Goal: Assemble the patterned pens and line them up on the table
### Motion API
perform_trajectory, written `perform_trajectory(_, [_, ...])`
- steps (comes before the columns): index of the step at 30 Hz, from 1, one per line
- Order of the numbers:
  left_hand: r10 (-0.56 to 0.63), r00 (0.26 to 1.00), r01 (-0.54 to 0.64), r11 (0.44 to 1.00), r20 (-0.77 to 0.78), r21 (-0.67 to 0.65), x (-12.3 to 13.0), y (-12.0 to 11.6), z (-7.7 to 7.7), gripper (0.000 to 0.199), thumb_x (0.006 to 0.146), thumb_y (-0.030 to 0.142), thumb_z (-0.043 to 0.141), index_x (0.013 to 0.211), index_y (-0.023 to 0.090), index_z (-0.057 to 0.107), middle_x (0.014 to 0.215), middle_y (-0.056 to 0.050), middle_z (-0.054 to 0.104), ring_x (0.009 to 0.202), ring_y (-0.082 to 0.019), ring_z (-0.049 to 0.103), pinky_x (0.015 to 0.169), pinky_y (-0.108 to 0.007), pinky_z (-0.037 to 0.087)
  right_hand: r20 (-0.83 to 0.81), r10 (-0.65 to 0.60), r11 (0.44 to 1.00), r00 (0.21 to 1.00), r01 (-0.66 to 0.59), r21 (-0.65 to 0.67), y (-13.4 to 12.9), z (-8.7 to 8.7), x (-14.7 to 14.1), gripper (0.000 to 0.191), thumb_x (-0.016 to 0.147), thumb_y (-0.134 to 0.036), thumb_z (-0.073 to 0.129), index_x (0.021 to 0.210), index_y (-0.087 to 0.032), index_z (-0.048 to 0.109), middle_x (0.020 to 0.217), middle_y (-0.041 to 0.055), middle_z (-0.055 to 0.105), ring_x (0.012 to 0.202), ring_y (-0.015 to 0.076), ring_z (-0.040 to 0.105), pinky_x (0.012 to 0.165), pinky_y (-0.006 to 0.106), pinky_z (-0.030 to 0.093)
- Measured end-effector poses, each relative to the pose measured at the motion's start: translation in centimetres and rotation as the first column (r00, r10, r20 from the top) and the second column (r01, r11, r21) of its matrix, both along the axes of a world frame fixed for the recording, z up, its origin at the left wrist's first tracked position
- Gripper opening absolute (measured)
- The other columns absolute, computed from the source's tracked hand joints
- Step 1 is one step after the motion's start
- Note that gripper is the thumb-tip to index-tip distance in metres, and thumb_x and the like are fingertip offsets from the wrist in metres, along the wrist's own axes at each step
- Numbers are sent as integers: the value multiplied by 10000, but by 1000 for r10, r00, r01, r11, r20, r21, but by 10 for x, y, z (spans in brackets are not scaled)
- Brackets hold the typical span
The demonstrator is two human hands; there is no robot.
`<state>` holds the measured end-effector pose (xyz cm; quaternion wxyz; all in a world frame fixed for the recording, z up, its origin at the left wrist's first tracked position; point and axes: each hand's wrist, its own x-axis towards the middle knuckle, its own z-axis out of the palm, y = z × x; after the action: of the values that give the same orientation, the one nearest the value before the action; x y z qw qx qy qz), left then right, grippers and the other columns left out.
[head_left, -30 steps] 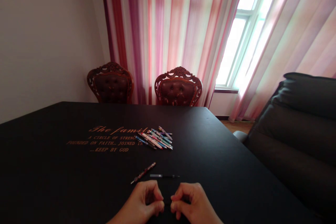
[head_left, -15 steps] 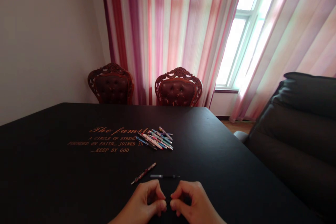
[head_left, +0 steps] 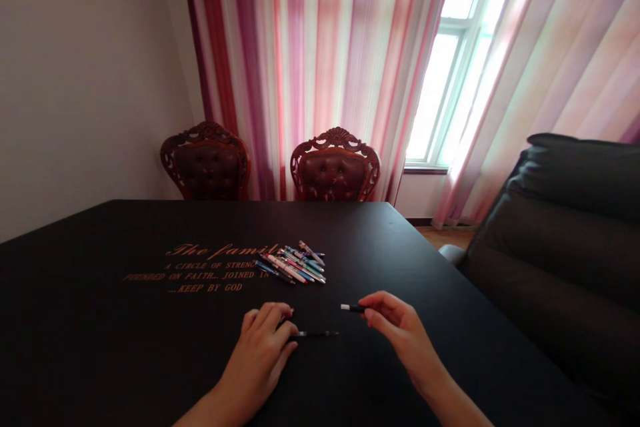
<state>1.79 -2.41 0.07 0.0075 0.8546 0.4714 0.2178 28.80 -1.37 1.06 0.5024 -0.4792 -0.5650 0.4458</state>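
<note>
The right hand (head_left: 395, 323) has its grip closed, thumb and forefinger pinching a short black pen part (head_left: 353, 307) at one end, which leaves the white tip clear and pointing left. The left hand (head_left: 257, 347) lies curled on the black worktop (head_left: 125, 347), with a thin black refill (head_left: 315, 333) running right from its fingers. Whether that grip holds anything, the fingers hide. A heap of pens (head_left: 293, 265) lies farther off.

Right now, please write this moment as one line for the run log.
left hand: on table, by thin refill | right hand: pinching short black pen part | pile of pens: on black table
</note>
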Motion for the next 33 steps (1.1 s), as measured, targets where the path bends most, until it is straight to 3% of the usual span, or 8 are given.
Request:
perform_trajectory(10, [39,995,-37,999,87,-23,-1,4,-4,161,838,70,562,840,222,616,1053,-30,633,1032,-229,548,836,-367,333,170,-14,994,985,-4,105,-1,2,-2,235,809,-381,649,884,-164,698,816,41,658,756,187,580,703,292,449])
perform_trajectory(17, [110,981,-99,992,158,-78,-9,2,2,90,881,175,557,832,228,611,817,13,670,773,-185,595,769,-356,303,212,-7,994,977,-15,105,1,-2,1,199,818,-348,635,881,-170,700,820,40,666,771,196,586,726,302,446])
perform_trajectory(33, [61,977,-51,997,204,-57,-9,0,0,85,899,215,553,841,238,611,811,7,683,750,-184,593,761,-352,312,252,4,993,968,-34,115,-2,-3,-4,187,819,-336,632,872,-176,713,818,40,683,776,203,602,743,310,459])
